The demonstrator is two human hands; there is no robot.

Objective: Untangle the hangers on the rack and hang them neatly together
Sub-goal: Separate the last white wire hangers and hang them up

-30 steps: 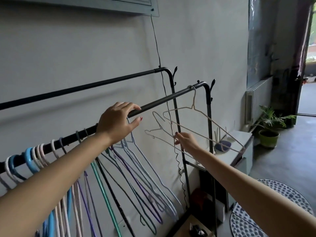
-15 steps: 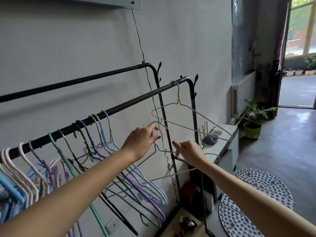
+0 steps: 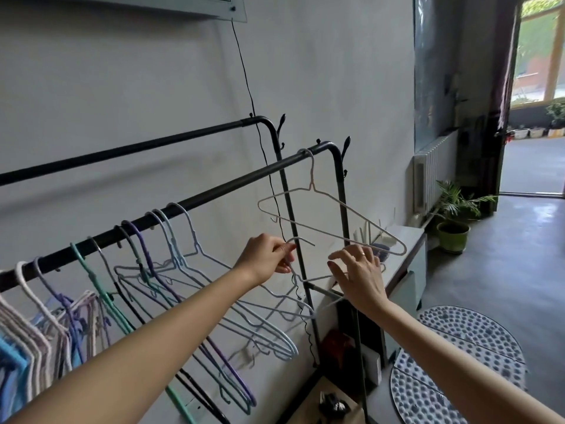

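Both hands, left hand [image 3: 269, 255] and right hand [image 3: 360, 273], seemingly pinch a thin wire hanger [image 3: 301, 241].

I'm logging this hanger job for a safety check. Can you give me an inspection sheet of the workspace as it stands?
Surface: front rail of a black double rack; rear rail bare.
Job's things: one pale hanger hangs alone at the rail's end; mixed hangers crowd the left, lower parts crossing; a loose hanger is off the rail, in the hands.
Clutter: small dark items on the rack base, unclear.
Grippers: left hand pinches the loose hanger's hook; right hand touches its frame.
Cables: black cord runs down the wall behind the rack.
Surroundings: radiator, potted plant, dotted mat, open doorway.
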